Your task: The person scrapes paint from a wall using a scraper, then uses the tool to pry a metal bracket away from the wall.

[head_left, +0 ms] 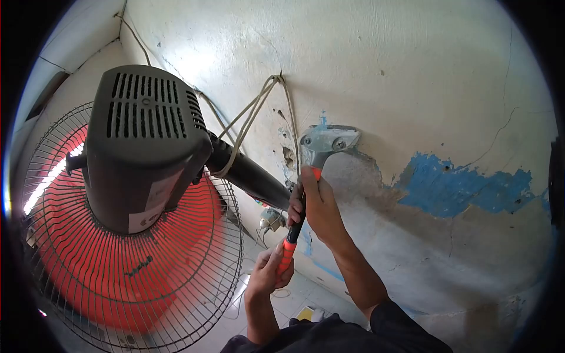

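A long-handled scraper [319,157] with a grey metal head, two screws and an orange and black handle stands slanted against the wall. Its head lies flat against, or very close to, the off-white wall [412,88]. My right hand [321,209] is wrapped round the upper handle, just below the head. Lower down, my left hand [268,273] grips the orange end of the handle. Beside and below the head, the coating is gone in places, showing grey surface and a blue paint patch [465,183].
At left, close by, is a large fan with a dark motor housing [144,147], wire guard [176,306] and red blades. Its dark arm [253,176] reaches toward my right hand. Beige cord [257,106] hangs from a nail. A small fixture [271,220] sits low on the wall.
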Demonstrator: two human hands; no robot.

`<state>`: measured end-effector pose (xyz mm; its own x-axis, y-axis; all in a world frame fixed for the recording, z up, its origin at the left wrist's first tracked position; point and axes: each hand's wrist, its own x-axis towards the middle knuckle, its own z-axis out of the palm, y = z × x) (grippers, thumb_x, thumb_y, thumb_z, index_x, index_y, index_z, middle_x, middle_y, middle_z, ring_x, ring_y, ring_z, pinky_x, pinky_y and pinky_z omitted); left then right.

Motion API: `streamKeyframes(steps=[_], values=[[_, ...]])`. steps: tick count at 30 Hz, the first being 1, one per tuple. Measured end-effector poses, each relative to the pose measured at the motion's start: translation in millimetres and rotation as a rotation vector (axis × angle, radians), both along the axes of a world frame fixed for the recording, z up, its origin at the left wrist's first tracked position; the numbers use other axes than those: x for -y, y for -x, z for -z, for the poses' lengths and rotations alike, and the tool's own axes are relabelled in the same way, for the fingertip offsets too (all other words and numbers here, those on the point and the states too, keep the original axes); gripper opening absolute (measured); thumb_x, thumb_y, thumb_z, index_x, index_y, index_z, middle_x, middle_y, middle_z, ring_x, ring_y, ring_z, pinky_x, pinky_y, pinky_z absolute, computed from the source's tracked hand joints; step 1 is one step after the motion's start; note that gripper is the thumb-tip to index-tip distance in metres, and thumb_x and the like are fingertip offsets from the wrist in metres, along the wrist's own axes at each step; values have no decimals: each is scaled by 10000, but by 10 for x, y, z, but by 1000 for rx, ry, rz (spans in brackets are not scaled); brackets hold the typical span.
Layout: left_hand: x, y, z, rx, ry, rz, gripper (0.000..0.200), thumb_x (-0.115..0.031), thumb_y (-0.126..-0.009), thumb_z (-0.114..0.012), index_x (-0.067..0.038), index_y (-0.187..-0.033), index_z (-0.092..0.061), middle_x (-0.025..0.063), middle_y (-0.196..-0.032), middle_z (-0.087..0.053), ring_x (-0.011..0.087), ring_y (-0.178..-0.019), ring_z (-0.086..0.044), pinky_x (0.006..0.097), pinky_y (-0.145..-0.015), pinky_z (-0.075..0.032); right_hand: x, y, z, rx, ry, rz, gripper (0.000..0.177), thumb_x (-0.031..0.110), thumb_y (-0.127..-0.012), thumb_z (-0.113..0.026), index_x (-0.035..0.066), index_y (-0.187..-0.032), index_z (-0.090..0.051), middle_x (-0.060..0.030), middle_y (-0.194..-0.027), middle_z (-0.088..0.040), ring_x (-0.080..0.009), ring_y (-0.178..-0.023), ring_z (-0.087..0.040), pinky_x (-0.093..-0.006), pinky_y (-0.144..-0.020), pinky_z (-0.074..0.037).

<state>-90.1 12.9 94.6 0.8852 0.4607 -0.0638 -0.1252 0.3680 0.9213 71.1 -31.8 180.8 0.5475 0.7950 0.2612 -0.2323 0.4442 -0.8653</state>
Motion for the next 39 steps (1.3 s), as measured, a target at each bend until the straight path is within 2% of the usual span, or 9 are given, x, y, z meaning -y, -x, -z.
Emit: streamKeyframes(steps=[5, 9, 10, 18, 19, 25, 28, 32, 39], values=[[140, 186, 386, -83, 116, 37, 372, -390, -1015, -341, -49, -976, -483, 13, -496, -381, 80, -339, -295, 228, -317, -239, 92, 112, 442, -91, 80, -6, 431, 438, -997, -388, 70, -774, -389, -19, -549, -404, -127, -429, -458, -332, -458, -482], [-53, 97, 205, -27, 58, -6, 385, -398, -1015, -334, -46, -940, -470, 3, -495, -363, 77, -357, -301, 232, -322, -242, -68, 34, 136, -2, 38, -20, 427, 454, -988, -405, 74, -797, -380, -19, -556, -405, -128, -432, -456, -336, -458, -479], [-43, 96, 155, -33, 55, -13, 440, -414, -1009, -370, -53, -779, -472, 4, -513, -408, 84, -361, -332, 236, -331, -261, -76, 44, 164, -9, 36, -10, 424, 452, -988, -406, 75, -796, -379, -18, -551, -404, -130, -425, -454, -331, -446, -473], [20, -9, 317, -6, 111, 44, 400, -451, -1005, -332, -81, -924, -461, 1, -475, -360, 82, -326, -298, 235, -306, -229, -26, 1, 129, 9, 89, 0, 460, 439, -988, -414, 73, -712, -387, -10, -526, -386, -132, -405, -445, -323, -419, -462], [13, 3, 189, -34, 185, 7, 486, -435, -1010, -337, -69, -707, -434, -3, -485, -367, 86, -337, -312, 236, -313, -245, -8, 19, 158, -1, 96, -1, 458, 438, -989, -414, 73, -713, -387, -10, -526, -387, -133, -405, -446, -324, -419, -462], [302, 111, 307, -46, 180, 47, 363, -424, -1015, -307, -98, -944, -450, -1, -482, -358, 79, -320, -283, 232, -300, -220, 129, 84, 388, -71, 133, 9, 449, 428, -991, -416, 74, -716, -388, -13, -533, -396, -134, -418, -461, -335, -439, -467], [116, 44, 236, 6, 210, 25, 401, -407, -1016, -333, -73, -828, -451, 0, -499, -373, 75, -339, -322, 226, -309, -254, -12, 23, 287, -2, 102, -26, 416, 420, -997, -397, 74, -766, -389, -15, -533, -395, -133, -421, -461, -338, -446, -469], [315, 149, 329, -47, 247, 43, 355, -443, -1012, -306, -121, -983, -453, 0, -481, -348, 79, -316, -279, 224, -303, -218, 110, 102, 385, -35, 140, 1, 421, 434, -989, -412, 76, -769, -397, -10, -535, -394, -132, -420, -457, -331, -441, -468], [155, 39, 299, -16, 201, 2, 355, -441, -1012, -305, -117, -929, -427, 1, -482, -350, 74, -317, -280, 228, -291, -210, -54, 8, 163, -25, 126, -37, 438, 453, -978, -434, 84, -748, -384, -12, -521, -393, -139, -398, -453, -336, -415, -467]])
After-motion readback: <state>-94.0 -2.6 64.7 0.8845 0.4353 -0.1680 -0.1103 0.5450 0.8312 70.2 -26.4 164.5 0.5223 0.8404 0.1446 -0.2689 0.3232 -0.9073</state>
